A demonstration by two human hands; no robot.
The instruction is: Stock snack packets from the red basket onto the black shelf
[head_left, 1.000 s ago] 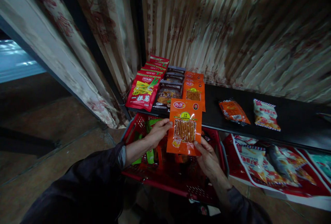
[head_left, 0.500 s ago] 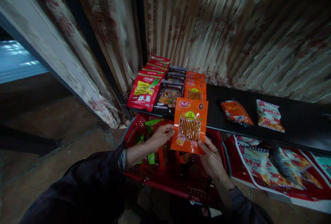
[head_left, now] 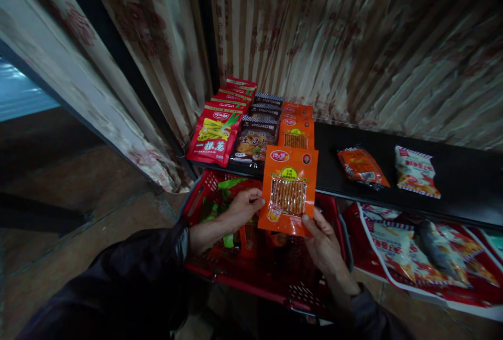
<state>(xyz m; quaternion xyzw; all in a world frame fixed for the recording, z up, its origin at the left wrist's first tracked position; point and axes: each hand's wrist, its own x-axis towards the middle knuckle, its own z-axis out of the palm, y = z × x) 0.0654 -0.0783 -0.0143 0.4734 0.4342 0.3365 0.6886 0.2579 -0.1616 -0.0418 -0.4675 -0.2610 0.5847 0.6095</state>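
Overall illumination is dim with a warm cast. The brightest area is a pale blue patch at the left edge. The orange packet at centre is sharp and its print legible. The striped curtain smears toward the upper right corner. Wide-angle distortion bends the edges. The lower foreground falls into deep shadow.

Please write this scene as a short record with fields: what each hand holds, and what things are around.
left hand: grips the left edge of the orange snack packet
right hand: holds the packet's lower right corner
below hands: red basket with packets inside
shelf: black, with rows of red, dark and orange packets at its left end
loose on shelf: orange bag, white bag
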